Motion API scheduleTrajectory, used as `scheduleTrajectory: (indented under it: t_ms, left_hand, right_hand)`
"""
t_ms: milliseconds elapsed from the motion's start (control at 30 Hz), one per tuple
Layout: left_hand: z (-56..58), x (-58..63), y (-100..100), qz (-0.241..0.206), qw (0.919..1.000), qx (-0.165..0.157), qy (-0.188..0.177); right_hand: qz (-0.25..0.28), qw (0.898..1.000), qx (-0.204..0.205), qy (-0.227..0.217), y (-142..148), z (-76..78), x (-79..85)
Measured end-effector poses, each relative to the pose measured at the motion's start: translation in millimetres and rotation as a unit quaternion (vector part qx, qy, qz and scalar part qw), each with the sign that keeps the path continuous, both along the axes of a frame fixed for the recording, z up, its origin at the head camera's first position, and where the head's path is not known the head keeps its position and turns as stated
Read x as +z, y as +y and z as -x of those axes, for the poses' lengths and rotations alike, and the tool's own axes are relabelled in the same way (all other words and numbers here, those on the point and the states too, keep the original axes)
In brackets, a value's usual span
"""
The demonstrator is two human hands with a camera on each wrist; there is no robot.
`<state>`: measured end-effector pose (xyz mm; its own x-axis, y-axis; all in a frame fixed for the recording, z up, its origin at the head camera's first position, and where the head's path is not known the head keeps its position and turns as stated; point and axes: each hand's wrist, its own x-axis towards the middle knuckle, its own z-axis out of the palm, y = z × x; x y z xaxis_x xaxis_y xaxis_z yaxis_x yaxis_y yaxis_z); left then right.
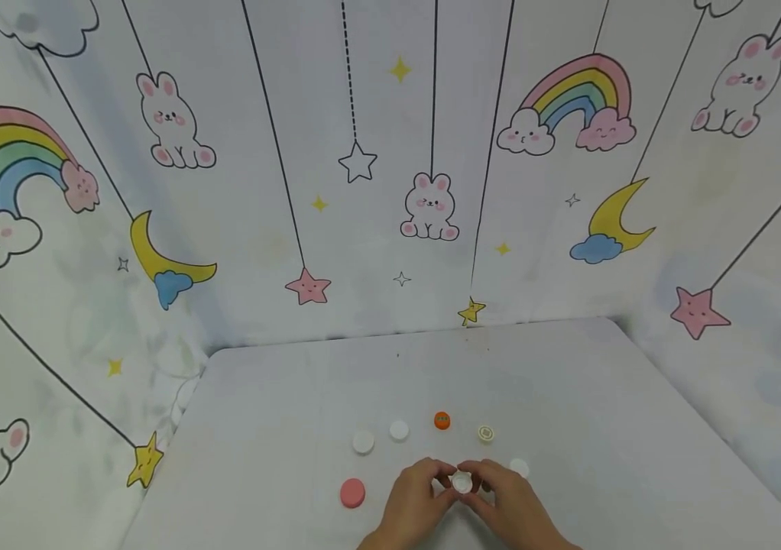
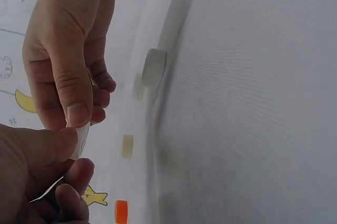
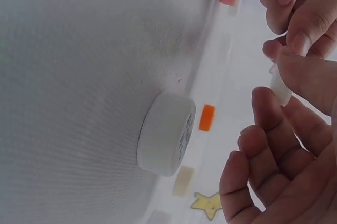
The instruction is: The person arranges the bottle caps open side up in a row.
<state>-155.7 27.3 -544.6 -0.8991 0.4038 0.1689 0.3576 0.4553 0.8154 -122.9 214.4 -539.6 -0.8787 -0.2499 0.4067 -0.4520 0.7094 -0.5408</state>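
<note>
As fingers (image 1: pixel 489 471) pinch a disc (image 1: pixel 461 482), markings on lid (image 3: pixel 165 133), right wrist view only

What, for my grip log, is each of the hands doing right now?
Left hand: holding a white cap.
Right hand: holding the same white cap.

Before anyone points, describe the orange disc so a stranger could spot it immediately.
On the pale table, look just beyond the left hand and right hand. There, between a plain white disc and a pale yellow disc, sits the orange disc, the only orange one.
</note>
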Motion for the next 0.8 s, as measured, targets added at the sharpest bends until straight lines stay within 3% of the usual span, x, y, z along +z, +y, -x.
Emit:
scheduleTrajectory:
  t_ms: [133, 300, 433, 600, 800]
  left_hand:
    - [0.6, 0.6, 0.7, 0.037, 0.9992, 0.000, 0.018]
    - [0.0, -1.5, 3.4, 0.079, 0.9943, 0.002, 0.072]
    - [1.7, -5.2, 3.8, 0.098, 0.9893, 0.005, 0.108]
    - [4.0, -7.2, 5.5, 0.143, 0.9818, 0.002, 0.125]
    - [2.8, -4.3, 6.7, 0.195, 0.9661, -0.002, 0.168]
  right_hand:
    - [-0.003, 0.999, 0.010, -0.036, 2.8, 0.4, 2.2]
    - [-0.022, 0.997, 0.014, -0.068, 6.4, 1.4, 5.7]
    - [-0.040, 0.997, 0.015, -0.070, 6.2, 4.3, 4.9]
    - [-0.055, 0.995, 0.020, -0.076, 5.9, 7.2, 2.3]
    - [-0.061, 0.997, 0.037, -0.032, 8.0, 9.0, -5.9]
